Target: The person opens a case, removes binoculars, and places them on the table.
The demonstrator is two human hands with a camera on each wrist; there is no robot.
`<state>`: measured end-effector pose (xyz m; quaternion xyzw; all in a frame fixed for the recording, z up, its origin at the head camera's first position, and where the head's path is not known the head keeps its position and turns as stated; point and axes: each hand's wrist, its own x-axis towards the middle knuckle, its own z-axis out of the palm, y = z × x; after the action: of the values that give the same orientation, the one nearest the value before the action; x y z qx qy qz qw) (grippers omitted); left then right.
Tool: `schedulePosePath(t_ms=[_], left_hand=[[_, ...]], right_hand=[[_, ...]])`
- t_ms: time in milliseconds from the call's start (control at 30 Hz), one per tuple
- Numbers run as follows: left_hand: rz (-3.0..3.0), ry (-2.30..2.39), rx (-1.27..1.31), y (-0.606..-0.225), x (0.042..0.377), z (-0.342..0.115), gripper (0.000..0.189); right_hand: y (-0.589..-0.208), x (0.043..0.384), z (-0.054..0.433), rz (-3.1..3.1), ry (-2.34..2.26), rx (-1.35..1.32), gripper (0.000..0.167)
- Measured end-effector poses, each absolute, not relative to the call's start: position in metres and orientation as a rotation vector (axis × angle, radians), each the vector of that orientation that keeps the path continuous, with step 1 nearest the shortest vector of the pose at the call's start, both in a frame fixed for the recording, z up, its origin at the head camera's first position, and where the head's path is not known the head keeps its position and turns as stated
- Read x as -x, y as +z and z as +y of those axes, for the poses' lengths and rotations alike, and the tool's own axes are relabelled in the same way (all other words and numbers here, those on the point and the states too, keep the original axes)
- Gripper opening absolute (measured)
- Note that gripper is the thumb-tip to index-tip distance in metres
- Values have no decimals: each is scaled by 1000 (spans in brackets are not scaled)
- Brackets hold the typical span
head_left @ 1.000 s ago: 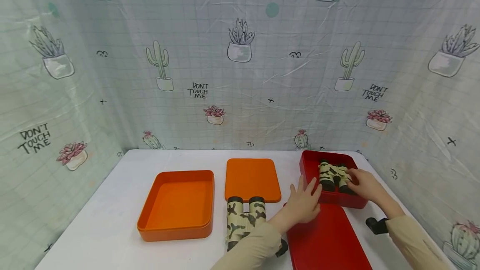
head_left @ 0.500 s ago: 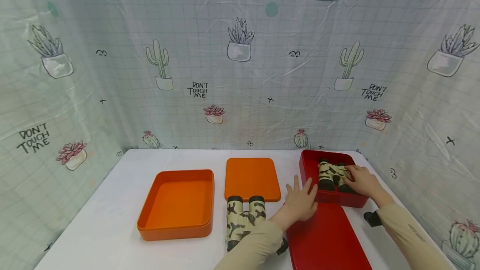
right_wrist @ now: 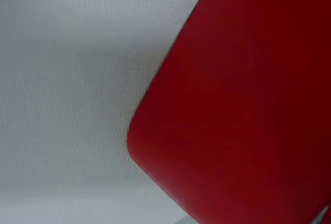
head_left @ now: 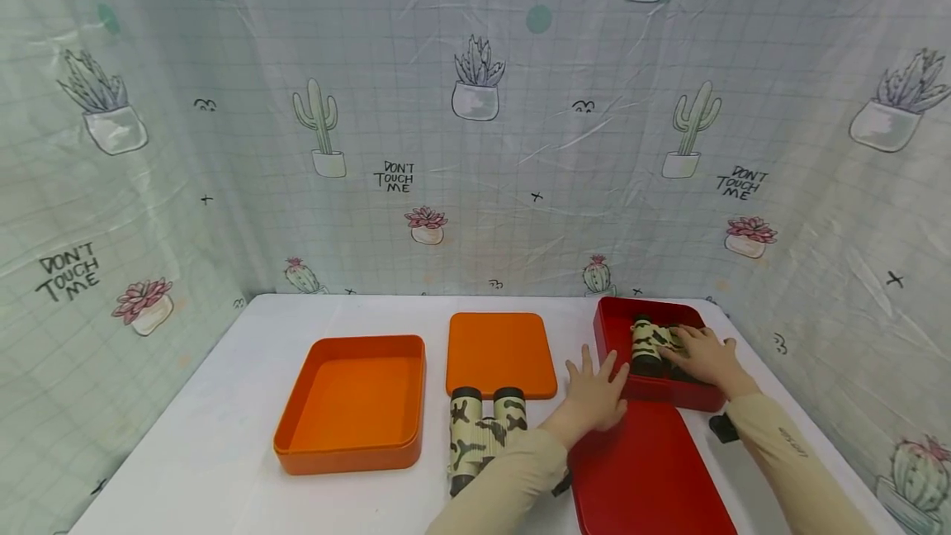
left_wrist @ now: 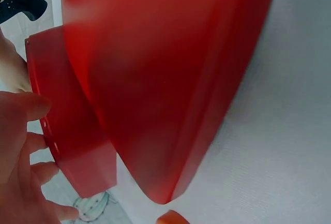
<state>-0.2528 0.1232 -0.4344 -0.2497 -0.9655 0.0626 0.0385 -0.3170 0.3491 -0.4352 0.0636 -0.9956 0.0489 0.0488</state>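
Observation:
In the head view, camouflage-patterned binoculars (head_left: pixel 646 341) lie inside the red box (head_left: pixel 654 389) at the back right. My right hand (head_left: pixel 706 359) rests palm down over their right barrel, fingers extended and covering part of it. Fingers spread, my left hand (head_left: pixel 594 399) is at the box's near left corner, above the red lid (head_left: pixel 646 469) in front of it. The left wrist view shows the left hand's fingertips along the red box's rim (left_wrist: pixel 44 120). From the right wrist, only a rounded red corner (right_wrist: pixel 232 131) shows; that hand is out of the view.
A second pair of camouflage binoculars (head_left: pixel 466 440) stands left of the red lid, partly behind my left sleeve. The orange box (head_left: pixel 349 462) sits at left, and the flat orange lid (head_left: pixel 499 353) lies behind the second binoculars. A patterned curtain (head_left: pixel 475 172) encloses the table (head_left: pixel 208 436).
My right hand has slid left and over the right barrel of the binoculars, its fingers straightening from a curled pose. My left hand has shifted slightly left.

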Motion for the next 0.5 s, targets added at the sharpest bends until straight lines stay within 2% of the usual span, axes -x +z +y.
schedulePosePath(t_ms=[67,500], left_hand=[[-2972,220,762,-435,253,123,55],[-2953,347,776,-429,247,120,59]], right_hand=[[-437,319,350,-3043,147,-187,72],[-438,326,354,-3062,215,-328,65]])
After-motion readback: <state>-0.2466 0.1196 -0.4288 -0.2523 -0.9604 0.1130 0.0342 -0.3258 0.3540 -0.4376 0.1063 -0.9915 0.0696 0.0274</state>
